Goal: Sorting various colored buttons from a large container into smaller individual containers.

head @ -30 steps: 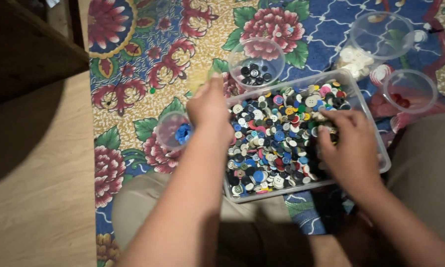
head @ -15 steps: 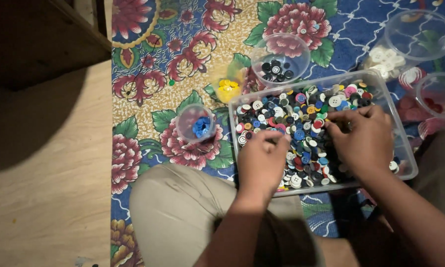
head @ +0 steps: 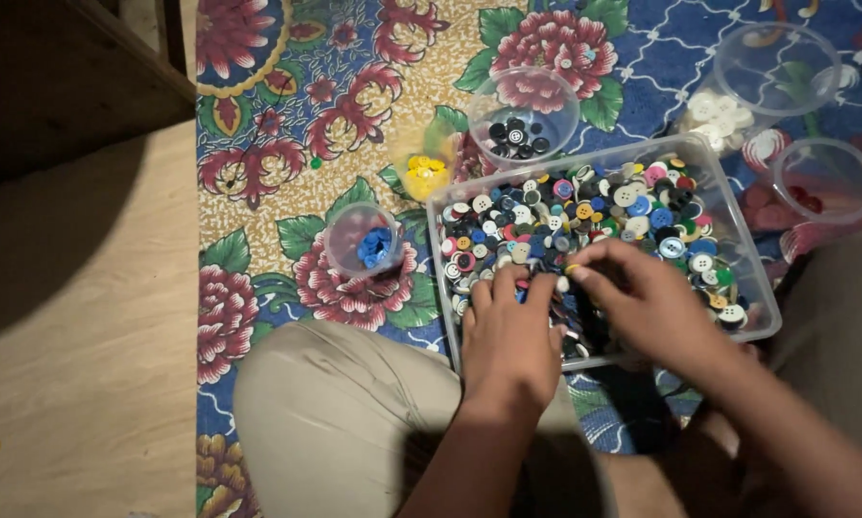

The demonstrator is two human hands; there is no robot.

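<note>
Both hands dig in the tray (head: 752, 288) of buttons (head: 584, 216): left hand (head: 510, 331) spread flat on them, right hand (head: 642, 297) pinching among them. Buttons look small, hard, slippery; best pinched singly by the rim.

This looks like a room in a home, with the work done seated on the floor. A floral mat (head: 287, 192) in red, blue and gold covers the middle and upper frame, pale wood-look flooring (head: 76, 364) runs down the left, and dark wooden furniture (head: 57, 77) fills the upper left corner.
</note>
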